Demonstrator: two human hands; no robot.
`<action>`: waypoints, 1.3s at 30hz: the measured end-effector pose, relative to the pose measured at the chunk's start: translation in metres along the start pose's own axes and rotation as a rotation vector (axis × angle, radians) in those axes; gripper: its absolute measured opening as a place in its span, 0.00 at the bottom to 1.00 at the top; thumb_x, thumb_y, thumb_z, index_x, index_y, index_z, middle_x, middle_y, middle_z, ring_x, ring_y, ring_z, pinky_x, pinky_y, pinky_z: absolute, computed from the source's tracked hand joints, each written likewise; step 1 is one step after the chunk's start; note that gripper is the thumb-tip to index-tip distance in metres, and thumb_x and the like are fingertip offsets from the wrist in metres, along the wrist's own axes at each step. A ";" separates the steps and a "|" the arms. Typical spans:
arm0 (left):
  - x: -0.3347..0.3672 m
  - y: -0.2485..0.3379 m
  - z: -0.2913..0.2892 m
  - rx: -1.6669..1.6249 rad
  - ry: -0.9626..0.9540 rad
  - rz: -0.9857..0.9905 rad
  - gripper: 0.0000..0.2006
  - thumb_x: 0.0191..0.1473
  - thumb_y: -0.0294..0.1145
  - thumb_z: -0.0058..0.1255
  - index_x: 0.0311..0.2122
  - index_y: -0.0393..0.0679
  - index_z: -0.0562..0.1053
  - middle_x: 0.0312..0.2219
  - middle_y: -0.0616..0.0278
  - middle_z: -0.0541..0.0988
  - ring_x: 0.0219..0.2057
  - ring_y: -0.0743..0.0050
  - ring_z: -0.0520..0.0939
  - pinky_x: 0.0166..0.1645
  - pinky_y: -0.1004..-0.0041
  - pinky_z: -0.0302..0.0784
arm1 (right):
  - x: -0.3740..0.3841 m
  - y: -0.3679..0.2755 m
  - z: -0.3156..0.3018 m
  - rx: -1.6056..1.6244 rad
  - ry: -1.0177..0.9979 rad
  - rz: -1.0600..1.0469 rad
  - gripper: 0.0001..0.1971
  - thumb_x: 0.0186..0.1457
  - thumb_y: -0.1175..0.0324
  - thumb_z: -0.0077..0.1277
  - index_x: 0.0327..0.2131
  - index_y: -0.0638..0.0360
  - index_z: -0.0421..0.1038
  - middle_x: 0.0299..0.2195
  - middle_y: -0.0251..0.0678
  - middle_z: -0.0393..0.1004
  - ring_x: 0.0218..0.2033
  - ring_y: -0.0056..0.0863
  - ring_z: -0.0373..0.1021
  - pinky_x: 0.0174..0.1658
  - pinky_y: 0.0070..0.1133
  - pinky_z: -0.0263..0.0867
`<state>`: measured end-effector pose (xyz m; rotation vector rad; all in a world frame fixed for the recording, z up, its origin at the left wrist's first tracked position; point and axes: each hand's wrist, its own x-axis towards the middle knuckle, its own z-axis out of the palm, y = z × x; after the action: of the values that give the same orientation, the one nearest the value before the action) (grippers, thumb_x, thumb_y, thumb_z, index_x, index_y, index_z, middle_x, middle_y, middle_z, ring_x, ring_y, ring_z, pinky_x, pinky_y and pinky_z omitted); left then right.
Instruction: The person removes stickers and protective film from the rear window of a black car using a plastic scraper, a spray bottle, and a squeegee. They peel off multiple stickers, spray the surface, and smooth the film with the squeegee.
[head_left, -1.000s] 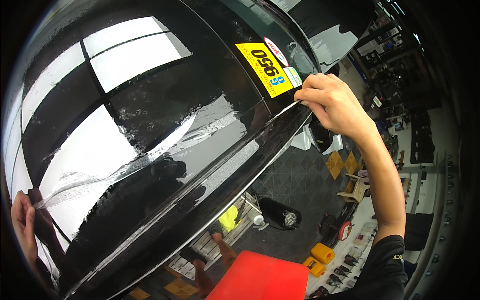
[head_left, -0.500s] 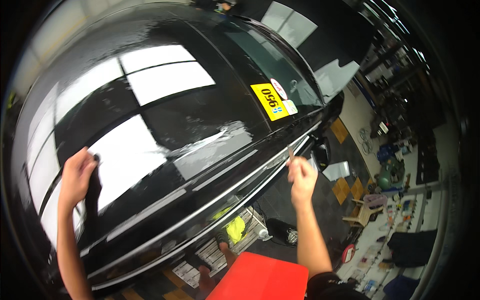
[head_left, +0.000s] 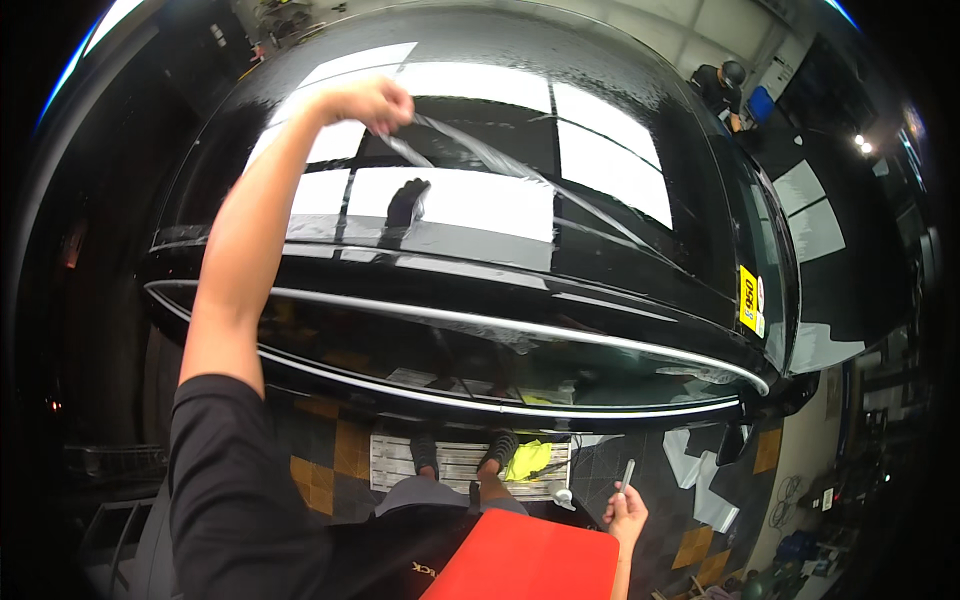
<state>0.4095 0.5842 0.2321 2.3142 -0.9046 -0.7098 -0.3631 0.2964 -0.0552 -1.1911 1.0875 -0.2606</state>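
Over the black car roof (head_left: 480, 120) my left hand (head_left: 372, 103) is closed, pinching one end of a clear film strip (head_left: 490, 155). The strip, thin and crumpled, stretches from the fingers across the roof toward the windshield side. Its far end seems to lie on the roof near the edge. A dark reflection of the hand shows in the glossy paint below. My right hand (head_left: 627, 512) is low beside the car, clear of it, closed round a slim silver cutter knife (head_left: 628, 474) that points up. Its blade is too small to make out.
A slatted step (head_left: 400, 465) is under my feet, with a yellow-green cloth (head_left: 527, 460) on it. White sheets (head_left: 700, 480) lie on the tiled floor. A red flat panel (head_left: 530, 555) hangs before my chest. Another person (head_left: 722, 88) works across the car; a yellow sticker (head_left: 748, 300) marks the windshield.
My view has swung round along the car. The left hand has reached farther over the roof, and the film strip is now pulled out taut. The right hand has dropped away from the side window.
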 end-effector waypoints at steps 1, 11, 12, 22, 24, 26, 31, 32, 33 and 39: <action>-0.017 -0.022 -0.043 0.009 0.135 0.023 0.01 0.60 0.26 0.60 0.35 0.45 0.79 0.28 0.68 0.81 0.31 0.79 0.82 0.39 0.74 0.80 | -0.008 0.000 -0.004 -0.023 0.028 -0.019 0.11 0.73 0.75 0.51 0.54 0.66 0.77 0.29 0.27 0.73 0.21 0.10 0.64 0.23 0.13 0.60; -0.189 -0.181 -0.036 -0.012 1.179 0.159 0.13 0.67 0.37 0.56 0.44 0.39 0.85 0.36 0.48 0.89 0.37 0.47 0.91 0.47 0.63 0.84 | -0.082 0.036 0.072 -0.061 0.004 -0.014 0.10 0.74 0.76 0.50 0.53 0.65 0.78 0.28 0.27 0.74 0.21 0.11 0.65 0.23 0.13 0.62; -0.214 -0.186 0.007 0.080 1.201 0.052 0.12 0.67 0.34 0.55 0.42 0.37 0.85 0.33 0.48 0.89 0.32 0.46 0.90 0.43 0.60 0.83 | -0.087 0.043 0.091 -0.064 -0.028 0.015 0.10 0.74 0.76 0.50 0.53 0.65 0.78 0.28 0.27 0.74 0.22 0.11 0.66 0.23 0.14 0.62; -0.276 -0.166 0.135 0.061 0.804 -0.101 0.21 0.63 0.46 0.61 0.56 0.45 0.83 0.45 0.52 0.88 0.43 0.50 0.87 0.49 0.58 0.83 | -0.115 0.026 0.278 -0.365 -0.430 -0.108 0.13 0.71 0.73 0.53 0.54 0.61 0.82 0.29 0.23 0.75 0.24 0.08 0.62 0.28 0.13 0.58; -0.219 -0.137 0.137 0.278 0.728 -0.055 0.25 0.62 0.52 0.62 0.53 0.41 0.81 0.47 0.45 0.86 0.49 0.44 0.87 0.53 0.51 0.83 | -0.125 0.011 0.317 -0.426 -0.532 -0.206 0.13 0.70 0.73 0.54 0.54 0.60 0.82 0.30 0.22 0.76 0.26 0.09 0.62 0.29 0.14 0.59; -0.180 -0.122 0.138 0.421 0.731 -0.006 0.22 0.62 0.46 0.61 0.46 0.33 0.83 0.44 0.37 0.87 0.48 0.39 0.89 0.51 0.45 0.84 | -0.142 -0.005 0.341 -0.354 -0.668 -0.256 0.13 0.70 0.71 0.55 0.53 0.60 0.82 0.31 0.22 0.77 0.29 0.10 0.66 0.33 0.15 0.63; -0.090 -0.167 0.001 0.437 0.203 -0.289 0.10 0.56 0.32 0.57 0.37 0.49 0.89 0.34 0.52 0.90 0.38 0.58 0.91 0.43 0.55 0.86 | -0.170 -0.029 0.327 -0.376 -0.716 -0.206 0.13 0.71 0.71 0.55 0.54 0.63 0.81 0.30 0.22 0.76 0.28 0.09 0.65 0.31 0.14 0.60; -0.083 -0.189 -0.041 0.593 0.151 -0.351 0.13 0.55 0.44 0.65 0.33 0.45 0.87 0.31 0.58 0.89 0.31 0.63 0.88 0.37 0.57 0.83 | -0.170 -0.028 0.313 -0.388 -0.688 -0.163 0.12 0.71 0.72 0.55 0.53 0.64 0.82 0.30 0.22 0.76 0.27 0.08 0.64 0.29 0.14 0.59; -0.095 -0.222 -0.071 0.076 0.316 -0.443 0.15 0.55 0.47 0.66 0.33 0.45 0.86 0.31 0.61 0.88 0.31 0.67 0.86 0.36 0.61 0.82 | -0.165 -0.022 0.304 -0.382 -0.657 -0.122 0.12 0.71 0.73 0.55 0.53 0.64 0.82 0.30 0.23 0.76 0.26 0.09 0.64 0.29 0.13 0.59; -0.213 -0.261 -0.135 -0.797 1.328 0.065 0.22 0.66 0.29 0.64 0.62 0.38 0.75 0.50 0.50 0.85 0.38 0.60 0.92 0.42 0.63 0.90 | -0.133 0.025 0.244 -0.270 -0.613 0.067 0.13 0.71 0.74 0.53 0.54 0.62 0.82 0.29 0.24 0.77 0.26 0.10 0.66 0.29 0.12 0.60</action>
<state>0.4740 0.9414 0.2153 1.4709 -0.0125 0.4745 -0.2464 0.5464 -0.0136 -1.3487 0.6290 0.3025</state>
